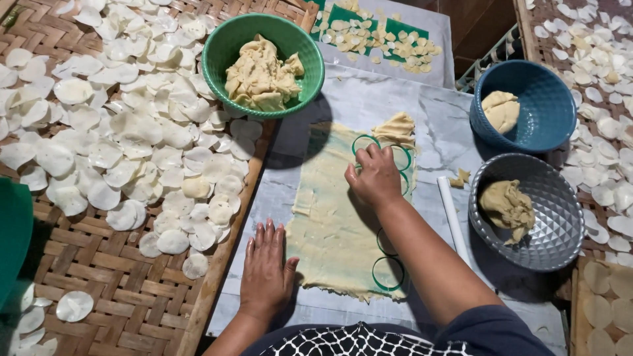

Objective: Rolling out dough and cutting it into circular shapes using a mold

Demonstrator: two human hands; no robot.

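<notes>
Near the table's front edge my left hand [267, 270] lay flat, empty, steadying the dough sheet [336, 224] while my right hand [376, 177], fingers closed on a cutter I couldn't see, needed square, close-set presses.

dough sheet [330, 224] between mat [99, 277], bowls [547, 217]

Green bowl [264, 62] with dough scraps, top centre. Blue bowl [524, 105] and grey faceted bowl [527, 211] with dough lumps, right. White rolling stick [453, 217] beside grey bowl. Pale cut discs [125, 132] spread over woven bamboo tray [112, 290], left.
</notes>
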